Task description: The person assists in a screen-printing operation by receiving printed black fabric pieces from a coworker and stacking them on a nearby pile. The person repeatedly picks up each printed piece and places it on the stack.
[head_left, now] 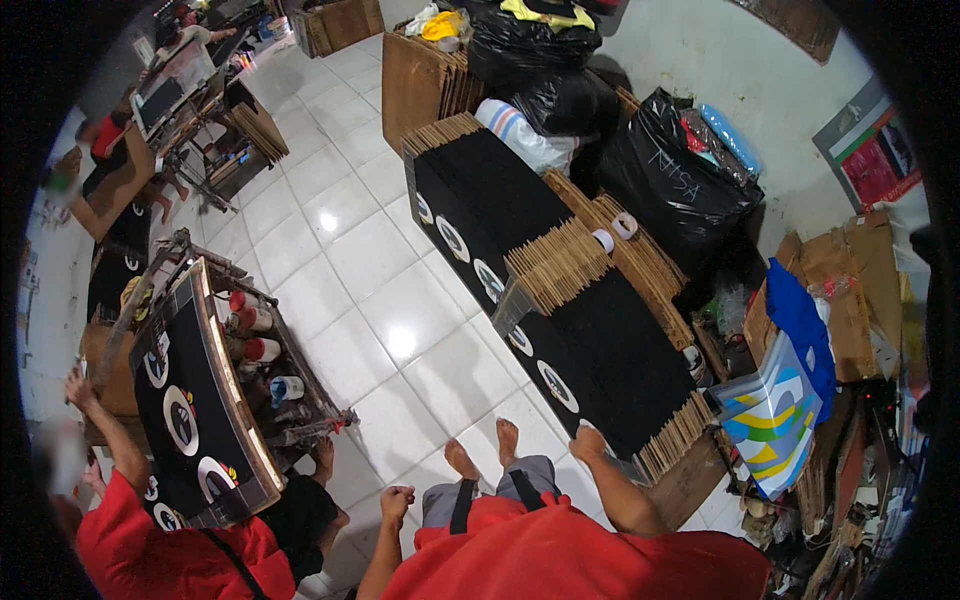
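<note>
My left hand point(398, 500) hangs beside my left knee, its fingers curled closed; nothing shows in it. At the near left edge of a long black cloth stack, my right hand point(589, 442) has its fingers closed at the border of the black cloth point(625, 365). Its fingertips are partly hidden, so the exact hold is hard to see. Round white printed designs point(557, 385) run along the left side of the cloth. Stacked thin brown boards point(675, 440) show their edges at the near end, and more boards point(560, 262) divide the cloth midway.
To my left, a person in red point(180, 540) stands by a frame table point(235, 390) bearing black printed cloth, with paint containers point(262, 350) beneath. Black plastic bags point(680, 165) and cardboard point(850, 275) line the right wall. White floor tiles point(370, 270) run between the tables. Others work far left.
</note>
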A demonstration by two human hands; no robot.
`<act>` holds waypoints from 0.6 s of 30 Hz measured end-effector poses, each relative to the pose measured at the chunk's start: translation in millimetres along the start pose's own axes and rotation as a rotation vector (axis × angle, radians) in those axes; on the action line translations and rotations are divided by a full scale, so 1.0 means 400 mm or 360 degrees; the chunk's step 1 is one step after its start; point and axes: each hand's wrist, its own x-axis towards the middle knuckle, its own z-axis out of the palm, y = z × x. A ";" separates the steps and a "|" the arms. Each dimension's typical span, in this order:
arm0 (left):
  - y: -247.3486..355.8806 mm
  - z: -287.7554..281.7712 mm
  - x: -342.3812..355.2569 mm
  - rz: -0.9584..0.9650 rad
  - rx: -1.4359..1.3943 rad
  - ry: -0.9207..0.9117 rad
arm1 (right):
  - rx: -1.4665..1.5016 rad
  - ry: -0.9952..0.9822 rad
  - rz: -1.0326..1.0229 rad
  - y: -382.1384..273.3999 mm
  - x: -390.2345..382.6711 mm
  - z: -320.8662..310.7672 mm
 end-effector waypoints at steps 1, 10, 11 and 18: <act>0.009 -0.014 0.009 -0.0011 0.0005 -0.0015 | 0.0021 -0.0067 -0.0091 -0.006 -0.024 0.021; -0.064 -0.161 0.124 -0.0151 0.0180 -0.0016 | 0.0059 -0.0174 -0.0479 -0.079 -0.092 0.158; -0.077 -0.172 0.144 -0.0212 0.0258 -0.0041 | 0.0007 -0.0135 -0.0537 -0.084 -0.076 0.169; -0.025 -0.166 0.239 -0.0293 0.0205 -0.0144 | 0.0609 -0.0611 -0.0151 -0.079 0.109 0.211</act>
